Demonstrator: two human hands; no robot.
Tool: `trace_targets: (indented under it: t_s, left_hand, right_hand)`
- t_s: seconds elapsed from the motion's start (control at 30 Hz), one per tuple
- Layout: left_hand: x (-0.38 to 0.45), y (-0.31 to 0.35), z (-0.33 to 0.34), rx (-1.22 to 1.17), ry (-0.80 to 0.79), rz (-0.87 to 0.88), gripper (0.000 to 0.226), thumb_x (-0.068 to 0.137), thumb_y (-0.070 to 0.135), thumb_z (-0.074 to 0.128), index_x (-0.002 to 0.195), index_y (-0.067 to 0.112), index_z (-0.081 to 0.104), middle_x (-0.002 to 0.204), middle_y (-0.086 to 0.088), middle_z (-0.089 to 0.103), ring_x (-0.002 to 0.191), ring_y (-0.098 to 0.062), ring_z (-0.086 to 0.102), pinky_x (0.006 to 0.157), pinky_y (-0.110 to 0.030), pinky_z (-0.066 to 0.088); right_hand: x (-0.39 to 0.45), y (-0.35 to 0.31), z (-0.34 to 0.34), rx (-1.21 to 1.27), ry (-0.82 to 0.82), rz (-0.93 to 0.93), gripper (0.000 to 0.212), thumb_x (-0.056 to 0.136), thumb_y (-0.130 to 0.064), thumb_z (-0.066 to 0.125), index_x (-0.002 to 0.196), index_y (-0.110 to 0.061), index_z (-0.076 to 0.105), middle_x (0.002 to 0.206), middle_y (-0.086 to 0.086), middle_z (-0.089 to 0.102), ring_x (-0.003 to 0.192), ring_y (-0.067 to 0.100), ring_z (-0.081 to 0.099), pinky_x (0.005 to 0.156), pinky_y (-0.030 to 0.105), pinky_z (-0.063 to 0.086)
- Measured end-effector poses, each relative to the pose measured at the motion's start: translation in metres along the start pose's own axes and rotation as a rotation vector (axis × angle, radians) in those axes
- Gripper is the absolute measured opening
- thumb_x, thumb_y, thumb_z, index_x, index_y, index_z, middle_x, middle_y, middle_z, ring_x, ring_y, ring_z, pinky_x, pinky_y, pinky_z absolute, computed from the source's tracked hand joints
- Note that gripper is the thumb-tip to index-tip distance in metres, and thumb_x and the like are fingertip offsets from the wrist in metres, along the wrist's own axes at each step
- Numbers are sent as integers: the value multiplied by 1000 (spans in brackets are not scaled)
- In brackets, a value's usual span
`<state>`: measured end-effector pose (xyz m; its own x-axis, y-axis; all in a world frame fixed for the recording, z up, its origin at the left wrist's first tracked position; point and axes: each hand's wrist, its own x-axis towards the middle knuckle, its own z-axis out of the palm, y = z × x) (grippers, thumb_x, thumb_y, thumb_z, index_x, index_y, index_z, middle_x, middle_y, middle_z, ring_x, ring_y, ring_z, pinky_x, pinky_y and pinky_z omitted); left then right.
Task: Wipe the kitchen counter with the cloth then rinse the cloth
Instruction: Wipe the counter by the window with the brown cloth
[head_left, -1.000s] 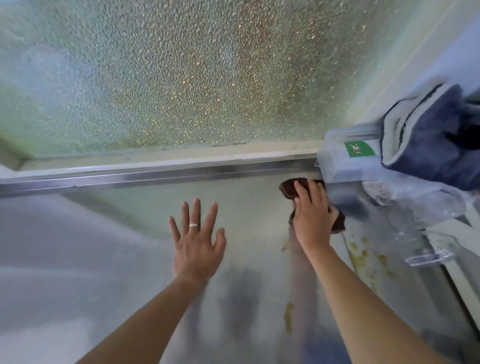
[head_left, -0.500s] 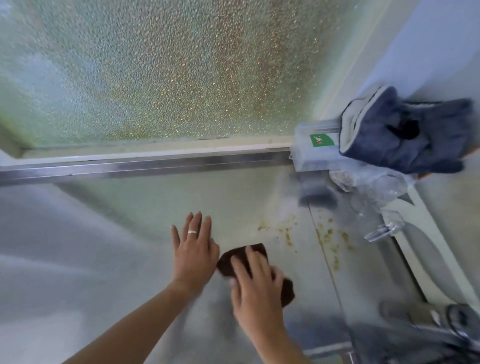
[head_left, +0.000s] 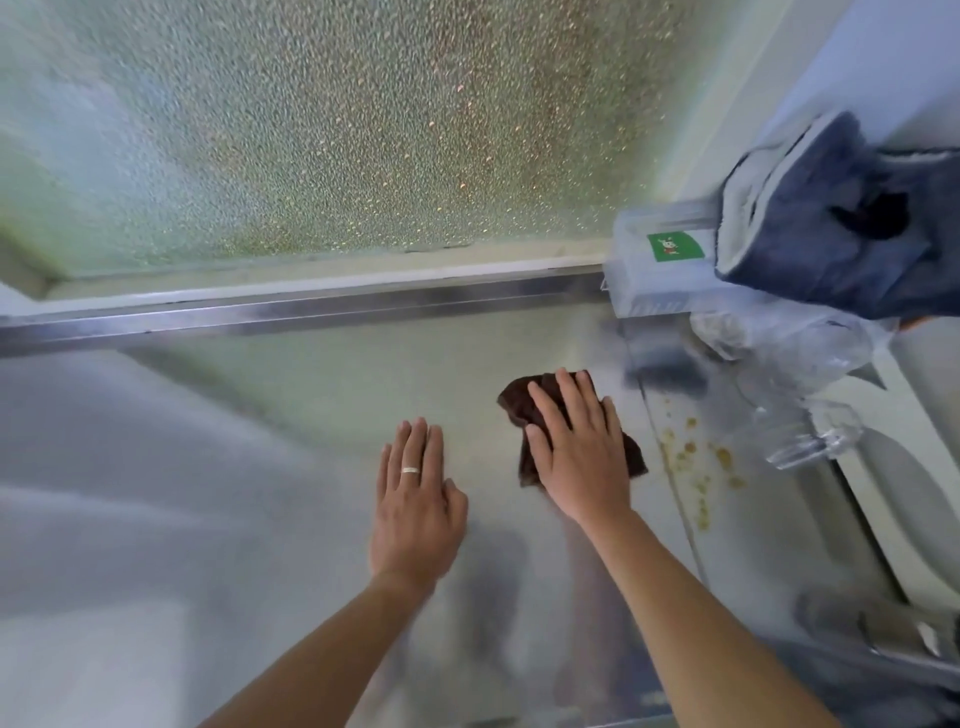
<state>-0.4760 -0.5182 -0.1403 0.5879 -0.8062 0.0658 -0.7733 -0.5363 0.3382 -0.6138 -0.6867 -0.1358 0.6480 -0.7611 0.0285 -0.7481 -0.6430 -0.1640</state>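
On the worktop (head_left: 291, 405), the cloth (head_left: 524, 410) lies under the right hand (head_left: 576, 457), with the left hand (head_left: 415, 499) flat just to its left. Stains (head_left: 696, 457) sit right of the cloth. A container (head_left: 660, 275) stands at the far right, a towel (head_left: 841, 228) beside it.

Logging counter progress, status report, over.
Right hand flat, pressing brown cloth on counter. Left hand flat, empty. Yellow-brown spots unwiped, right of cloth. Clear plastic items beside spots.

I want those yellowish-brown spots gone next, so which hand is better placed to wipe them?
Probably the right hand: it presses flat on the dark brown cloth, just left of the yellowish-brown spots. The left hand rests bare on the steel counter, farther away.
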Motion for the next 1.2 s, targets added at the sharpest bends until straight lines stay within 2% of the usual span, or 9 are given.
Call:
trace_targets:
  t_s: [0.13, 0.27, 0.5, 0.63, 0.7, 0.77, 0.87, 1.0, 1.2]
  left_hand:
    - [1, 0, -1, 14, -5, -5, 65, 94, 22, 52, 155, 7, 38, 163, -12, 34, 157, -23, 19, 128, -45, 16]
    - [2, 1, -2, 4, 11, -5, 64, 93, 23, 53, 153, 8, 41, 162, -12, 38, 155, -26, 23, 128, -44, 15]
    - [-1, -2, -4, -40, 34, 34, 64, 88, 23, 55, 149, 8, 47, 158, -12, 43, 153, -31, 27, 127, -47, 16]
    - [-5, 1, -9, -64, -5, 74, 61, 85, 26, 55, 145, 15, 52, 156, -6, 47, 152, -31, 29, 125, -55, 18]
    - [-6, 3, -11, -77, 7, 125, 55, 84, 25, 55, 138, 17, 60, 150, -4, 54, 149, -30, 37, 122, -59, 23]
    - [-8, 11, -12, -79, -6, 178, 52, 86, 26, 50, 136, 18, 62, 147, -4, 58, 147, -28, 41, 119, -62, 27]
    - [-11, 29, -9, -31, -84, 158, 55, 92, 30, 41, 144, 22, 54, 156, -5, 48, 153, -28, 30, 121, -64, 21]
    - [-9, 44, 4, 56, -108, 96, 57, 95, 32, 36, 150, 23, 44, 162, -7, 37, 157, -29, 17, 123, -66, 12]
    - [-10, 44, 7, 100, -92, 92, 61, 91, 34, 41, 150, 22, 47, 160, -8, 40, 156, -29, 20, 123, -64, 13]
  right_hand:
    - [42, 20, 0, 8, 38, 47, 50, 107, -44, 28, 153, -29, 41, 165, 6, 31, 156, 30, 21, 123, 55, 24]
    - [49, 25, 1, 30, 159, 68, 38, 107, -28, 40, 143, -24, 52, 157, 8, 44, 149, 30, 36, 112, 52, 39]
    - [-42, 77, -11, 134, 301, 319, 34, 100, -8, 52, 133, -12, 60, 141, 14, 55, 132, 37, 51, 99, 59, 47]
    - [-89, 59, -42, 290, 414, 339, 33, 103, -7, 52, 135, -7, 59, 138, 14, 58, 123, 35, 56, 104, 49, 47]
    - [-122, 27, -48, 234, 398, 220, 34, 104, -13, 50, 136, -11, 61, 142, 11, 58, 128, 31, 55, 105, 47, 46]
    - [-159, -6, -33, 153, 266, 94, 38, 100, -24, 51, 137, -20, 62, 149, 8, 54, 135, 30, 53, 107, 48, 43]
    - [-192, -36, -5, 69, 53, -4, 55, 102, -41, 46, 155, -27, 42, 167, 9, 29, 155, 30, 27, 118, 54, 26]
    - [-159, -28, -3, 41, 1, 44, 54, 108, -44, 34, 160, -31, 29, 172, 5, 14, 159, 25, 9, 124, 53, 19]
    - [-68, 4, -4, 33, 29, 149, 53, 108, -43, 26, 159, -29, 30, 171, 8, 17, 159, 27, 8, 127, 53, 16]
